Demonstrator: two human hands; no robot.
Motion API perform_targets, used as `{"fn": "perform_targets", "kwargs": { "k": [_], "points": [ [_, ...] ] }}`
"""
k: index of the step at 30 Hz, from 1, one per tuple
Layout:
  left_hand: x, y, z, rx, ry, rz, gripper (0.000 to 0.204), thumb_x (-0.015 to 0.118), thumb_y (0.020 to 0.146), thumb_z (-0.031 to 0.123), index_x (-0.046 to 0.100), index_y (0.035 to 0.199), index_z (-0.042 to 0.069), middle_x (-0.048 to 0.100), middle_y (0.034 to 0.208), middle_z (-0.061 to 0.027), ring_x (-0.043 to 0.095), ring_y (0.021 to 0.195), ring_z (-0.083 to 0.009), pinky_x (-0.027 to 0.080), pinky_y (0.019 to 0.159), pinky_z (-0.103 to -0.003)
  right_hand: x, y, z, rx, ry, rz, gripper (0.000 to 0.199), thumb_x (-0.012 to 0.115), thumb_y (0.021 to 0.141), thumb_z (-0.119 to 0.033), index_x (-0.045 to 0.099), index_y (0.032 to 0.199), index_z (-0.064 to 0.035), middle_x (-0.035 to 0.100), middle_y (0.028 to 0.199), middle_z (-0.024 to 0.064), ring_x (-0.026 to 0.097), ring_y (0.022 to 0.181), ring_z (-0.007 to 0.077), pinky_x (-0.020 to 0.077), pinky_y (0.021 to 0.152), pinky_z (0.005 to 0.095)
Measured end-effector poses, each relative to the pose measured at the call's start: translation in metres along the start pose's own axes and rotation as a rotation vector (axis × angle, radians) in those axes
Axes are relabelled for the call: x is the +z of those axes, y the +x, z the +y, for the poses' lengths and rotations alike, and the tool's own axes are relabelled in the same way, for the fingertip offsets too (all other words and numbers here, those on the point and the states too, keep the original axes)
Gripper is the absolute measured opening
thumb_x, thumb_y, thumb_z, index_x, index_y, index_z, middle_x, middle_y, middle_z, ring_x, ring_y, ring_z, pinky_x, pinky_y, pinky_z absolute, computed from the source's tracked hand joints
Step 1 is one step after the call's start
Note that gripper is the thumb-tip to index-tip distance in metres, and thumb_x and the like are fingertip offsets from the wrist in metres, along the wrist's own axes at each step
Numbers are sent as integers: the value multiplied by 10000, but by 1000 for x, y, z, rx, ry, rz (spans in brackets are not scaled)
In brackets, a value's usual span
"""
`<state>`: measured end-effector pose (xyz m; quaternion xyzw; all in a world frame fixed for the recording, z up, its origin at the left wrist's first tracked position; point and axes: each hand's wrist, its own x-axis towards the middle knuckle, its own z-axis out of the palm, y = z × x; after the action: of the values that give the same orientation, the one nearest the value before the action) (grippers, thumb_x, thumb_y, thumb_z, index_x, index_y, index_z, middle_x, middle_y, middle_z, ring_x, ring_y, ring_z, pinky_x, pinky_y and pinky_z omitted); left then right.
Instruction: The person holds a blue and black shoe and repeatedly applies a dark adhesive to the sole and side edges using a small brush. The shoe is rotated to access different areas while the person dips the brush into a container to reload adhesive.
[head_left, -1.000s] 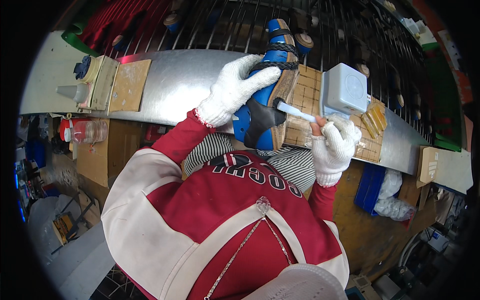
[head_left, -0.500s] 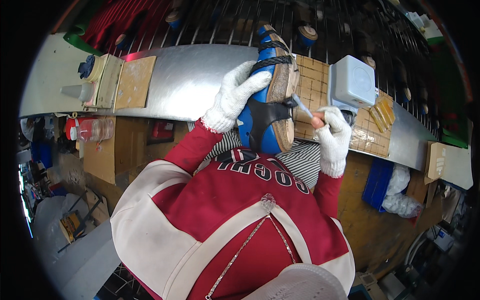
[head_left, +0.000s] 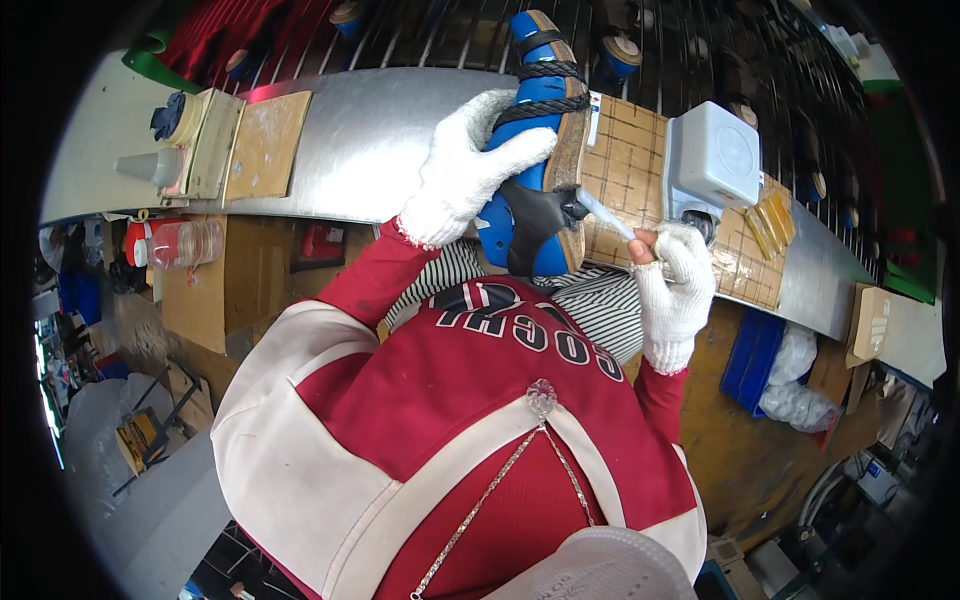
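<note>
Holding the shoe point(head_left: 535, 180) with my left hand point(head_left: 468, 165), half closed: thumb across the blue upper, fingers on the left side, some hidden behind it. Right hand point(head_left: 680, 275) is closed in a pinch on the brush point(head_left: 606, 215), bare thumb and finger tips on the handle, other fingers curled.

Shoe sits front and centre, running near to far, narrow end far, wide end over my striped trousers point(head_left: 600, 310). Can't tell if it rests on the table point(head_left: 380, 130). Black straps point(head_left: 540, 220) across it, tan sole edge facing right. Brush tip is at the near strap's right end; contact too small to confirm.

Right of the shoe: cardboard point(head_left: 625, 150) on the table, white box point(head_left: 715, 155) on it, yellow blocks point(head_left: 770, 225) just right of the box. Far left on the table: a board point(head_left: 268, 145) with a grey cone point(head_left: 150, 167) left of it. Far side: metal rods point(head_left: 450, 40) with more shoes point(head_left: 622, 55). Blue crate point(head_left: 750, 360) low on the right, below table level.
</note>
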<state>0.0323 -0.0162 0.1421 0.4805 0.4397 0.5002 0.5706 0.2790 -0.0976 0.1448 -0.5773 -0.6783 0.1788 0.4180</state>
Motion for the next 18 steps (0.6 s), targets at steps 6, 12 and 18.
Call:
{"fn": "perform_targets", "kwargs": {
  "k": [6, 12, 18],
  "points": [
    [-2, 2, 0, -5, 56, -11, 722, 839, 829, 292, 514, 1347, -93, 641, 1249, -206, 641, 1133, -231, 528, 988, -335, 3, 9, 3, -177, -232, 99, 183, 845, 739, -116, 777, 905, -84, 662, 909, 67, 596, 849, 240, 450, 778, 357],
    [-4, 10, 2, -1, -16, -34, 673, 828, 841, 281, 542, 1338, -72, 654, 1238, -184, 647, 1110, -217, 530, 977, -324, 2, 13, 9, -153, -95, 21, 186, 839, 751, -146, 777, 912, -77, 658, 902, 75, 586, 859, 246, 444, 779, 345],
    [-7, 19, -1, -29, -65, 15, 610, 809, 860, 270, 576, 1311, -68, 665, 1228, -163, 646, 1101, -202, 518, 980, -316, -12, 4, 9, 64, 98, -126, 159, 813, 780, -134, 775, 913, -55, 646, 880, 80, 592, 838, 238, 451, 766, 340]
  ]
}}
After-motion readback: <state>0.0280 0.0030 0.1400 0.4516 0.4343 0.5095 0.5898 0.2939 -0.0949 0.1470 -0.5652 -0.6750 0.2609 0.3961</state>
